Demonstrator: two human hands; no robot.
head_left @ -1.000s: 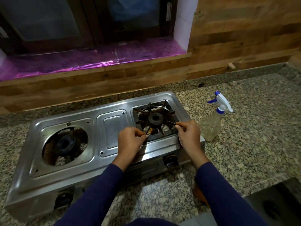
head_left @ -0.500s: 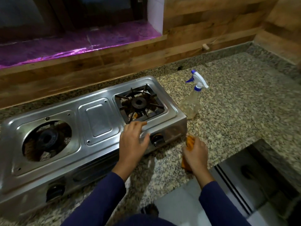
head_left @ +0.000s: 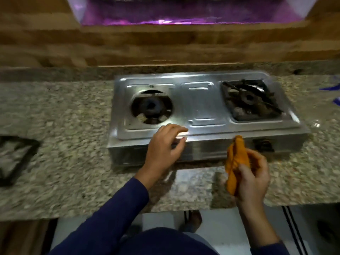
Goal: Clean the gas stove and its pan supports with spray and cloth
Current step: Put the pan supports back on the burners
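Granite surface (head_left: 73, 153), wood wall behind. Stove (head_left: 207, 115): steel, stiff, slick, mid-surface. Right pan support (head_left: 250, 100): seated on its burner; probably heavy, rigid, so lift it by the outer frame. Loose support (head_left: 16, 159): far left. Cloth (head_left: 236, 162): orange, soft, light, bunched in your closed right hand (head_left: 252, 173). Your left hand (head_left: 163, 146): open, empty, over the stove's near edge. Spray: blue blur at the right edge, unclear.
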